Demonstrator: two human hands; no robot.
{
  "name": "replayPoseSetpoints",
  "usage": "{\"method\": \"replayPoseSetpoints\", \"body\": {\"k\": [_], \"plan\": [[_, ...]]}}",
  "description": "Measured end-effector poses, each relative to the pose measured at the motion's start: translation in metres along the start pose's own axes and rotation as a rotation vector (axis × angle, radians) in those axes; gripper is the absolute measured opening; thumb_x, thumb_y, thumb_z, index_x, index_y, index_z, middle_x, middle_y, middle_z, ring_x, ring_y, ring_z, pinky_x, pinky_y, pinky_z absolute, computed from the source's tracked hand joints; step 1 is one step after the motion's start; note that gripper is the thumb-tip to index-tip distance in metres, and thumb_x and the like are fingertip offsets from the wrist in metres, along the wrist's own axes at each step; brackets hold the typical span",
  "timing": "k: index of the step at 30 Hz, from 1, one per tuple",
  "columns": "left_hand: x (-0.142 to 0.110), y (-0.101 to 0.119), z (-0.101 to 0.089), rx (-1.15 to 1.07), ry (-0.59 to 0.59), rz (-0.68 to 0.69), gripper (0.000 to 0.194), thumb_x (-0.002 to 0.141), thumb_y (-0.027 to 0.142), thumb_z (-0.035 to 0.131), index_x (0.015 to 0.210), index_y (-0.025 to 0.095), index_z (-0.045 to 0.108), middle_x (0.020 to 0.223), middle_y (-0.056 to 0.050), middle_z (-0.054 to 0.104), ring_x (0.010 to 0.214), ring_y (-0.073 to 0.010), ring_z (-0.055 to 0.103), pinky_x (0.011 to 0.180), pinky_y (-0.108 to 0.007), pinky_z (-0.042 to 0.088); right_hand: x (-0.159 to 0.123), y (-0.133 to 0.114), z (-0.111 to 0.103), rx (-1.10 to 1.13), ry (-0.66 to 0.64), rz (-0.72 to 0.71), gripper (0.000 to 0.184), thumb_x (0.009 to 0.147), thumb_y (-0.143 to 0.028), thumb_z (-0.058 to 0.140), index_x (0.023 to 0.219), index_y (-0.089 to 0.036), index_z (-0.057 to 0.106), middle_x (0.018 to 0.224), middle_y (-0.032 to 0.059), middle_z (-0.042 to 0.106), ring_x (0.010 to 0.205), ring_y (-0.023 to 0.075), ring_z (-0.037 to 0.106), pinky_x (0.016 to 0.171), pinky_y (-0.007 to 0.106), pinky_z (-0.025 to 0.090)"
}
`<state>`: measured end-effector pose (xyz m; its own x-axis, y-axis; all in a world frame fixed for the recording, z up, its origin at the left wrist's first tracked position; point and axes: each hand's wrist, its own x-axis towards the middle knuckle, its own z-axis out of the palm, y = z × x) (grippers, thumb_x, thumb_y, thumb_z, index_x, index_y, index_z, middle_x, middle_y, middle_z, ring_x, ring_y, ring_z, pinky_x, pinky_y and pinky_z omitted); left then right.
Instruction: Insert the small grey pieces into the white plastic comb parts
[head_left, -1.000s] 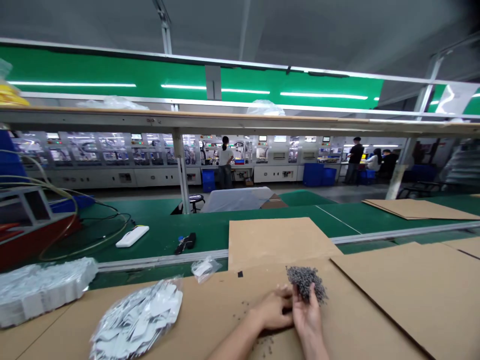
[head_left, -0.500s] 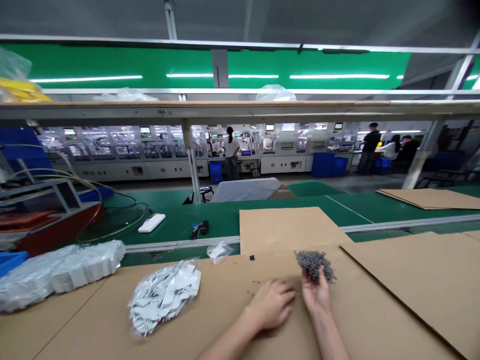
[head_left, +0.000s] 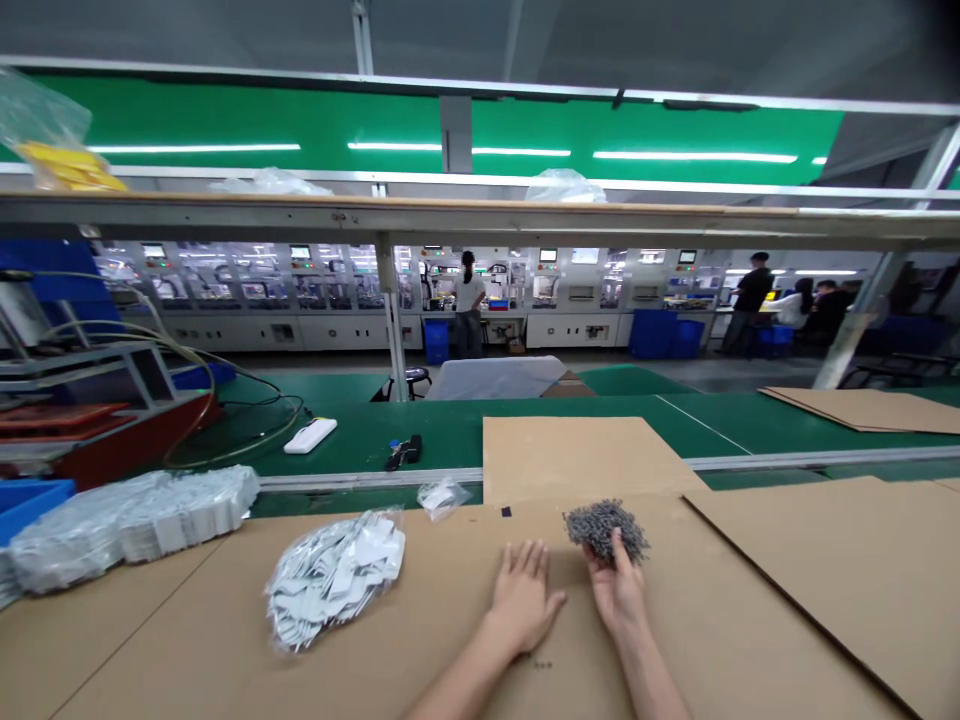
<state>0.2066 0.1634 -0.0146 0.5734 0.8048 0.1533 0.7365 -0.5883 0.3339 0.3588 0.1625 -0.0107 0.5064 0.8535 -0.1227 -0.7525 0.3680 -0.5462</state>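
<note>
My left hand [head_left: 523,592] lies flat on the brown cardboard sheet [head_left: 420,650], fingers stretched out, holding nothing. My right hand [head_left: 619,590] rests beside it with fingers reaching into a pile of small grey parts [head_left: 604,528] on the cardboard; the fingertips are partly buried in the pile. A few loose grey specks [head_left: 544,663] lie on the cardboard near my left wrist.
A clear bag of silvery-white pieces [head_left: 334,578] lies to the left, a longer wrapped stack [head_left: 127,520] further left. A small plastic packet [head_left: 442,497], white remote-like device [head_left: 310,435] and dark tool [head_left: 403,452] sit near the green conveyor belt [head_left: 450,430]. People stand at distant machines.
My left hand has spread flat on the cardboard and slid away from the right. My right hand stayed at the grey pile. The view shifted slightly.
</note>
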Motion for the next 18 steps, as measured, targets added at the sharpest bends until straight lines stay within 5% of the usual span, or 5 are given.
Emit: {"method": "replayPoseSetpoints", "body": {"k": [5,8,11,14,18], "plan": [[-0.024,-0.021,-0.043,-0.043,-0.145,-0.126,0.06,0.073,0.043,0.046,0.122,0.008,0.04,0.13,-0.018,0.033,0.122,-0.0308,0.022,0.1,-0.047,0.01,-0.012,0.016,0.008,-0.112,-0.096,0.05,0.035,0.06,-0.026,0.07,0.092,-0.019,0.056,0.086,0.0003,0.066,0.077,0.0163,0.06,0.068,0.036,0.051],[-0.021,-0.019,-0.06,-0.248,-0.072,-0.153,0.047,0.069,0.038,0.054,0.11,0.015,0.052,0.118,-0.015,0.049,0.113,-0.0308,0.037,0.097,-0.044,0.022,-0.02,0.02,0.013,-0.149,-0.174,0.087,0.034,0.063,-0.026,0.068,0.094,-0.018,0.055,0.088,0.0022,0.065,0.079,0.0168,0.06,0.07,0.036,0.051],[-0.009,-0.014,-0.057,-0.785,0.053,-0.075,0.05,0.07,0.032,0.055,0.117,0.021,0.043,0.119,-0.007,0.049,0.107,-0.0231,0.045,0.092,-0.036,0.034,-0.028,0.021,0.017,-0.156,-0.282,0.119,0.034,0.066,-0.024,0.066,0.098,-0.017,0.054,0.091,0.0037,0.065,0.082,0.0174,0.06,0.073,0.035,0.049],[0.003,-0.014,-0.041,-1.288,0.102,-0.056,0.054,0.064,0.027,0.063,0.113,0.014,0.044,0.114,-0.01,0.053,0.102,-0.0231,0.05,0.087,-0.034,0.04,-0.032,0.023,0.018,-0.164,-0.324,0.134,0.042,0.065,-0.022,0.068,0.103,-0.018,0.051,0.091,0.004,0.064,0.085,0.019,0.059,0.074,0.036,0.048],[0.008,-0.026,-0.025,-1.436,0.275,-0.23,0.052,0.051,0.02,0.073,0.098,0.009,0.054,0.098,-0.014,0.062,0.09,-0.0245,0.057,0.081,-0.033,0.044,-0.029,0.029,0.013,-0.297,-0.297,0.109,0.049,0.062,-0.025,0.069,0.105,-0.02,0.048,0.096,0.0045,0.062,0.086,0.0221,0.058,0.068,0.038,0.05]]}}
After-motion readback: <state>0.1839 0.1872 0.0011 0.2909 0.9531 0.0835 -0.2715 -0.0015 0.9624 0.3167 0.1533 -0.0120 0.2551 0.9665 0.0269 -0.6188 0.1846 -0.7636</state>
